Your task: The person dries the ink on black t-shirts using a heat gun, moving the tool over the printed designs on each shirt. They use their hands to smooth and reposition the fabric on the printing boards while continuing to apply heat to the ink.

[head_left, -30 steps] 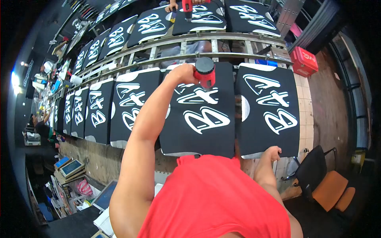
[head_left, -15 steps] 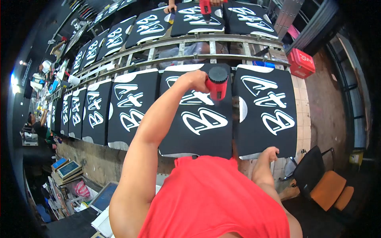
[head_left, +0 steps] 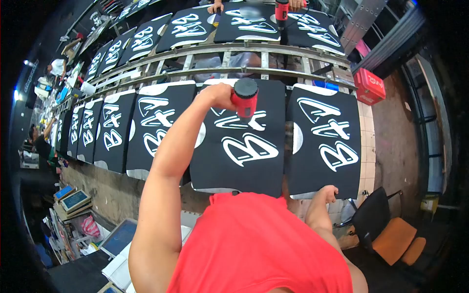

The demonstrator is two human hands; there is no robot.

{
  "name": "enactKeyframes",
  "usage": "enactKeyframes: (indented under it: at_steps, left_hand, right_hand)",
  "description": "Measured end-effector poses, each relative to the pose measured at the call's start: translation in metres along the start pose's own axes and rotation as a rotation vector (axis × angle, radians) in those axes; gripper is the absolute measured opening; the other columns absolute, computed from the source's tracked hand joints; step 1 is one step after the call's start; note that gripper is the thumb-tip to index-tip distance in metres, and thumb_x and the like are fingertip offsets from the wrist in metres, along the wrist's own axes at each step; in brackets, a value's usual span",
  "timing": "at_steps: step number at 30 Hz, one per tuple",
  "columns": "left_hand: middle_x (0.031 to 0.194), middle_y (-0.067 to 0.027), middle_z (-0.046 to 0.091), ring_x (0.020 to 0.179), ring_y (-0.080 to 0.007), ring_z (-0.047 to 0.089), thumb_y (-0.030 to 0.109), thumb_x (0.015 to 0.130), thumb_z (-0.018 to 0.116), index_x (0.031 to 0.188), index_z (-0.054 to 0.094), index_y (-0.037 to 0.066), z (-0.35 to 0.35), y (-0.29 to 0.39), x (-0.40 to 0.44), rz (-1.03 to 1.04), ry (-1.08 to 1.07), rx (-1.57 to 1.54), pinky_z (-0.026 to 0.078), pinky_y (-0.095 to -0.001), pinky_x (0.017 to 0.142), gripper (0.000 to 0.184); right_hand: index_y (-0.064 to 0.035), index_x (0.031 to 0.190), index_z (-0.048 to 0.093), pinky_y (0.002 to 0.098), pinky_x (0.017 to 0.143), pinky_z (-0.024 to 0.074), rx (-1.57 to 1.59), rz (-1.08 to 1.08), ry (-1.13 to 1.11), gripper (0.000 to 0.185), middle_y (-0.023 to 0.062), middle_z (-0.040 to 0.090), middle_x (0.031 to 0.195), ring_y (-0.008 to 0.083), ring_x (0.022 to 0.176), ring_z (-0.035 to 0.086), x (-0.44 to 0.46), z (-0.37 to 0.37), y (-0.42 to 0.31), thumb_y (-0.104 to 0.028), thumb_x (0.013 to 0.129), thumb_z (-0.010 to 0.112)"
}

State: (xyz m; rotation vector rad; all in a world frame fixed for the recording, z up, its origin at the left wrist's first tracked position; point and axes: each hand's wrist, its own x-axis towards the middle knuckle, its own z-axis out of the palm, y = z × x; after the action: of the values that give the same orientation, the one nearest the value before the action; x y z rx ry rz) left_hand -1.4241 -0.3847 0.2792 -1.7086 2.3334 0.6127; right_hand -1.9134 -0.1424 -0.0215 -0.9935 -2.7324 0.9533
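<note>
My left hand [head_left: 222,96] is wrapped around a red heat gun [head_left: 244,101] with a black round rear end. The heat gun hangs nose down over a black printed fabric panel [head_left: 210,171] laid on a board, hiding part of its white lettering. To the right lies a second black panel [head_left: 308,161] with the same white lettering and a pale half-round patch. My right hand [head_left: 330,193] is closed at this panel's front edge, gripping the board's edge; its fingertips are partly hidden.
More lettered panels [head_left: 113,124] run leftward. Behind them is a metal rail frame [head_left: 195,63] and another row, where a co-worker's hand [head_left: 296,5] holds a second red heat gun [head_left: 282,13]. A red cooler box [head_left: 370,87], an office chair [head_left: 391,234] and stacked frames [head_left: 75,200] stand around.
My left hand has moved the heat gun left across the panel. My right hand stays at the right panel's front edge. The co-worker's heat gun has shifted right.
</note>
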Motion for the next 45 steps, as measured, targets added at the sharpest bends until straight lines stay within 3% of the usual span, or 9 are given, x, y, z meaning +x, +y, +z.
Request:
enactKeyframes:
  at_steps: [14,21,24,30,35,38,42,44,45]
  left_hand:
    - [0.103,-0.0169,0.074,0.098,-0.0347,0.071,0.050,0.063,0.082,0.104,0.076,0.013,0.003,-0.068,-0.053,-0.200,0.053,0.036,0.057,-0.0454,0.087,0.055]
    - [0.084,-0.0120,0.075,0.078,-0.0286,0.073,0.041,0.065,0.082,0.098,0.078,0.013,0.007,-0.091,-0.081,-0.247,0.157,-0.028,0.058,-0.0405,0.077,0.044]
    - [0.092,-0.0142,0.076,0.090,-0.0331,0.072,0.038,0.068,0.082,0.093,0.076,0.007,-0.014,-0.065,-0.083,-0.189,-0.148,-0.234,0.058,-0.0416,0.080,0.041]
    - [0.098,-0.0154,0.075,0.092,-0.0330,0.072,0.047,0.067,0.082,0.106,0.075,0.013,0.034,-0.057,-0.030,0.123,0.100,-0.162,0.057,-0.0435,0.084,0.052]
    - [0.104,-0.0182,0.074,0.098,-0.0367,0.070,0.043,0.071,0.079,0.106,0.074,0.011,0.013,0.001,-0.018,0.024,0.022,-0.035,0.057,-0.0462,0.086,0.048]
    - [0.083,-0.0162,0.074,0.080,-0.0313,0.072,0.035,0.068,0.082,0.092,0.076,0.007,0.021,0.019,-0.002,0.179,-0.010,-0.094,0.058,-0.0435,0.078,0.037]
    - [0.074,-0.0155,0.072,0.069,-0.0278,0.072,0.032,0.067,0.083,0.083,0.076,0.005,0.052,0.025,0.039,0.275,0.033,-0.074,0.058,-0.0422,0.069,0.032]
    - [0.089,-0.0175,0.074,0.085,-0.0337,0.072,0.037,0.071,0.081,0.094,0.076,0.007,0.032,0.051,0.011,0.258,0.063,-0.084,0.057,-0.0430,0.077,0.039]
    - [0.093,-0.0178,0.074,0.090,-0.0353,0.071,0.039,0.072,0.080,0.097,0.076,0.008,0.020,0.058,0.007,0.260,0.058,-0.092,0.057,-0.0427,0.080,0.040]
  right_hand:
    - [0.0071,0.120,0.053,0.0619,0.089,0.0490,-0.033,0.006,-0.056,0.063,0.0335,0.068,0.100,0.0513,0.098,0.067,0.002,-0.004,-0.003,-0.048,0.091,0.042]
    - [0.0086,0.123,0.052,0.0593,0.091,0.0494,0.002,0.004,-0.143,0.065,0.0355,0.065,0.109,0.0485,0.102,0.067,-0.015,-0.036,-0.012,-0.049,0.093,0.042]
    - [0.0086,0.122,0.054,0.0596,0.090,0.0492,-0.007,0.015,-0.137,0.066,0.0351,0.066,0.110,0.0483,0.101,0.067,-0.009,-0.020,-0.009,-0.050,0.094,0.041]
    - [0.0070,0.117,0.056,0.0616,0.093,0.0465,-0.008,0.036,-0.119,0.064,0.0329,0.067,0.109,0.0481,0.103,0.066,-0.002,-0.013,-0.007,-0.050,0.093,0.040]
    - [0.0067,0.122,0.054,0.0613,0.095,0.0455,-0.045,0.029,-0.159,0.066,0.0338,0.067,0.108,0.0487,0.104,0.066,-0.011,-0.031,-0.011,-0.050,0.093,0.038]
    - [0.0098,0.119,0.053,0.0617,0.089,0.0500,-0.022,0.018,-0.157,0.067,0.0331,0.068,0.103,0.0493,0.098,0.068,-0.009,-0.027,-0.009,-0.050,0.093,0.038]
    - [0.0036,0.097,0.068,0.0466,0.060,0.0587,-0.089,-0.433,-0.134,0.045,0.0194,0.072,0.081,0.0387,0.074,0.072,0.104,0.136,0.080,-0.038,0.092,0.052]
    - [0.0025,0.107,0.061,0.0562,0.076,0.0568,-0.443,-0.629,0.208,0.051,0.0222,0.071,0.095,0.0418,0.088,0.071,0.170,0.230,0.114,-0.042,0.086,0.047]
    - [0.0031,0.108,0.060,0.0569,0.077,0.0564,-0.129,-0.178,-0.027,0.052,0.0230,0.071,0.096,0.0424,0.089,0.070,0.082,0.112,0.046,-0.042,0.086,0.047]
